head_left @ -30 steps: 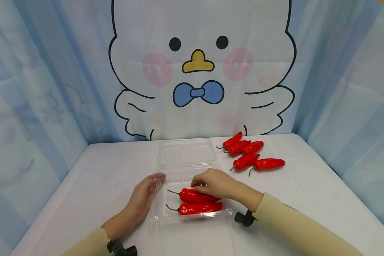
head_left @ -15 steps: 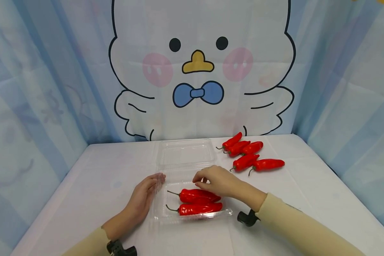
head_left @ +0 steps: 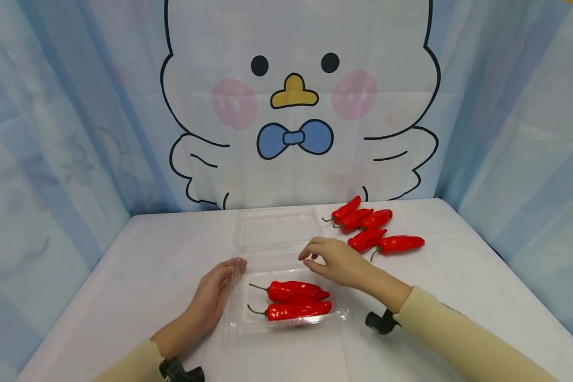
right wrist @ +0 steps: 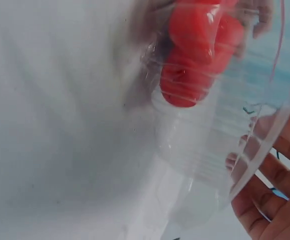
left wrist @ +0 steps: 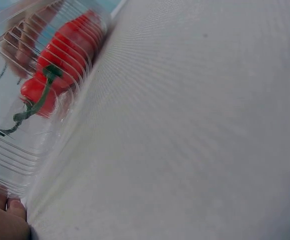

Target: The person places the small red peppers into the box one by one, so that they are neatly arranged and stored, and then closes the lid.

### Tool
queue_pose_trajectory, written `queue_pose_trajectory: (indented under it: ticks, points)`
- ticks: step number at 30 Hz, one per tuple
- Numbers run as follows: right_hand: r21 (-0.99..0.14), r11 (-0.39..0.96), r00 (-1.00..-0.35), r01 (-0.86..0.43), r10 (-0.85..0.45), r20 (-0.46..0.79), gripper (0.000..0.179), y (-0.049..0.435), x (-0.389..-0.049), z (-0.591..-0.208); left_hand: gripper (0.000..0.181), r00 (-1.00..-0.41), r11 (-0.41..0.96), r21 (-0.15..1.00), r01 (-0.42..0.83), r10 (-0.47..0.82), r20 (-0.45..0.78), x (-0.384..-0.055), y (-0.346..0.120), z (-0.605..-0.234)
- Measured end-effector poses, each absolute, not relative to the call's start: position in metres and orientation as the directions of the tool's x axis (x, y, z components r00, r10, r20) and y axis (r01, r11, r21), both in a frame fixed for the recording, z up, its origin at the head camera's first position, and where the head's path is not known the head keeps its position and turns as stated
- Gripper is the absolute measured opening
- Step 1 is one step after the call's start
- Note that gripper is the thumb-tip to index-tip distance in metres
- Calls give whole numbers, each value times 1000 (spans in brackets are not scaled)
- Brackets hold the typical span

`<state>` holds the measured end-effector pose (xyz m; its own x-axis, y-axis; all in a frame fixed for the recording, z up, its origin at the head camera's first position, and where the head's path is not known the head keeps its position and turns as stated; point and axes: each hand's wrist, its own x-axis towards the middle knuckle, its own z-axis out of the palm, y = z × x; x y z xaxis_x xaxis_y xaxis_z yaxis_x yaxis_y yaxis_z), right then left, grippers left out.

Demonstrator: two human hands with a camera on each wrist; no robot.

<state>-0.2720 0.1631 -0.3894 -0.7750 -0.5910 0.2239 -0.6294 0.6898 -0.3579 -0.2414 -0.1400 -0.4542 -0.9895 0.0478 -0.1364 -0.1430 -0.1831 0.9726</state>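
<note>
Two long red chili peppers, an upper one [head_left: 296, 291] and a lower one [head_left: 298, 311], lie side by side in a clear plastic box [head_left: 241, 317], stems to the left. My left hand [head_left: 213, 294] lies along the box's left wall, fingers extended and touching it. Over the box's back right part hovers my right hand [head_left: 336, 260], fingers loosely bent, thumb and fingertips apart, nothing between them. The right wrist view shows those fingers [right wrist: 272, 200] beyond the clear wall; in the left wrist view, red peppers [left wrist: 67, 52] show through the ribbed side.
Several more red peppers [head_left: 401, 244] lie loose at the back right of the white table [head_left: 172, 249]. The box's clear lid [head_left: 277, 228] is folded back flat behind it. Printed curtains [head_left: 387, 170] stand around the table's back and sides.
My right hand has lifted off the upper pepper and moved back and to the right, fingers spreading apart. The peppers in the box and my left hand stay put.
</note>
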Motion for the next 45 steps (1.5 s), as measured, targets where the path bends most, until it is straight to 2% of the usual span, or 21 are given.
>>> queue_pose_trajectory:
  ticks: [7, 15, 29, 37, 45]
  points:
    - [-333, 727, -797, -601, -516, 313, 17, 186, -272, -388, 45, -989, -194, 970, -146, 52, -138, -243, -140, -453]
    - [-325, 799, -853, -506, -406, 329, 18, 232, -274, -391, 45, -988, -207, 967, -152, 52, -144, -242, -140, -451]
    - [-272, 902, -929, -334, -267, 255, 28, 302, -278, -392, 44, -987, -220, 962, -160, 42, -155, -243, -140, -453]
    - [-248, 916, -940, -316, -266, 215, 24, 325, -286, -390, 45, -988, -231, 961, -155, 45, -148, -244, -141, -451]
    - [-199, 923, -935, -329, -290, 204, 30, 339, -291, -400, 43, -989, -228, 962, -149, 35, -145, -244, -140, -453]
